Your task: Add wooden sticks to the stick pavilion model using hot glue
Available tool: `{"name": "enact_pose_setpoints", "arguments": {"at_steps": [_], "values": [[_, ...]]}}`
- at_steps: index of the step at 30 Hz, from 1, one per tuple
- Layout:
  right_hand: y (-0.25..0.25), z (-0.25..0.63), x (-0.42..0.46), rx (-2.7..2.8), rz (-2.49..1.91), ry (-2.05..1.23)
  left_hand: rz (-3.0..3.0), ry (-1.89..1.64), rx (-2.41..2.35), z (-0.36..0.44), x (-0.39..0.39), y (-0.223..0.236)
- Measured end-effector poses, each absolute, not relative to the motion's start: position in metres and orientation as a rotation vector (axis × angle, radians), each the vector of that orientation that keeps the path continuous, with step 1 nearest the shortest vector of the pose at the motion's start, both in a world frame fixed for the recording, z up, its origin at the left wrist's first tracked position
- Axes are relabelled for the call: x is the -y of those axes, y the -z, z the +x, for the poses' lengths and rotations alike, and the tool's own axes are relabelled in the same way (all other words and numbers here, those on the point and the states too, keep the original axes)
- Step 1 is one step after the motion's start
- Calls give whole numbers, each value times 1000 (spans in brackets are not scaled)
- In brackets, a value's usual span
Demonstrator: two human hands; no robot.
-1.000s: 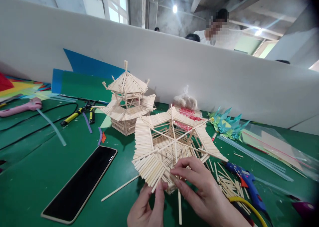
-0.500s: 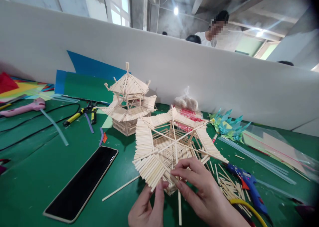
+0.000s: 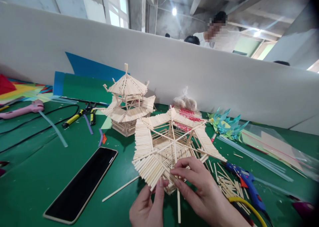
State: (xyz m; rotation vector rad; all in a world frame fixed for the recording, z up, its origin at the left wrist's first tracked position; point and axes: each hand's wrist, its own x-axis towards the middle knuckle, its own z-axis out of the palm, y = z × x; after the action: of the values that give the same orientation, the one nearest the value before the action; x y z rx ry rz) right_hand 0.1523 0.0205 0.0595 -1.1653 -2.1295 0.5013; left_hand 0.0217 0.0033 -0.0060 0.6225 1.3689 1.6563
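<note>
A wooden stick pavilion model (image 3: 144, 137) with a partly slatted roof stands on the green table in front of me. At its near edge, my left hand (image 3: 149, 198) pinches the lower ends of the roof sticks between thumb and fingers. Just right of it, my right hand (image 3: 199, 187) is closed on a short wooden stick (image 3: 173, 178), held against the roof frame; my fingers partly cover the stick. A finished-looking, smaller-roofed stick pavilion (image 3: 127, 104) stands behind to the left.
A phone (image 3: 81, 184) lies at left, with pliers (image 3: 78, 117) and a pink glue gun (image 3: 22, 110) beyond. On the right are loose sticks (image 3: 233, 187), a blue glue gun (image 3: 246, 180), clear glue sticks (image 3: 256, 157) and folded paper leaves (image 3: 226, 124). A white partition (image 3: 149, 54) runs behind.
The view has shifted very slightly. Both hands keep nearly the same place and grip at the roof's near edge.
</note>
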Motion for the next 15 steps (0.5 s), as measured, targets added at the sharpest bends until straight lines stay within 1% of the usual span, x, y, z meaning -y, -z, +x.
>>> {"name": "enact_pose_setpoints", "arguments": {"at_steps": [10, 15], "values": [[-60, 156, -16, 2102, -1169, -400, 524, -1676, -1281, 25, -5, 10], [-62, 167, -1, 1975, -1191, -277, 510, -1639, -1250, 20, 18, 7]]}}
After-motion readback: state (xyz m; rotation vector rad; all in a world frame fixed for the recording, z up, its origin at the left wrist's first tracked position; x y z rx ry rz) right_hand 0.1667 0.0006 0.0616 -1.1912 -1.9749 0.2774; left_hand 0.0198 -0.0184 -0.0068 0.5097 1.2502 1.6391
